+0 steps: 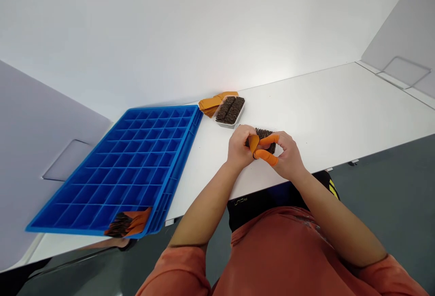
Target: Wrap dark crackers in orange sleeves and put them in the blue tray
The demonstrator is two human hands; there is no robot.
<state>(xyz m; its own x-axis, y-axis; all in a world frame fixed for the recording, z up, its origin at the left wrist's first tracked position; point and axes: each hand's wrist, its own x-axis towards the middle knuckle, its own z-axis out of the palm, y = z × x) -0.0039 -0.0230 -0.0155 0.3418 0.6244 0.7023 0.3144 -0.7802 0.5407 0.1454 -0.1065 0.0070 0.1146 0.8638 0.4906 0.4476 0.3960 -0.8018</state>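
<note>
I see both hands brought together low in front of the body, probably so the fingertips can work in plain sight. The left hand (240, 145) is closed on an orange-brown slip (253, 142); the right hand (287, 153) curls into a ring, its tips at the slip's edge — whether they grip it, I can't tell. Orange finger covers (268, 157) on thumb and forefinger presumably help with hold. Dark strips (265, 133) lie right beneath, likely for short reach.

Farther back, a clear tub (226, 124) holds packed dark pieces (230, 110) in rows, with spare slips (211, 104) just behind it. The blue tray (185, 155) stands to the left, more slips (139, 221) and strips (118, 225) in its near corner.

The tabletop (306, 114) is smooth white, backed by a pale wall (204, 24) — grey floor (390, 196) beyond its edge.
</note>
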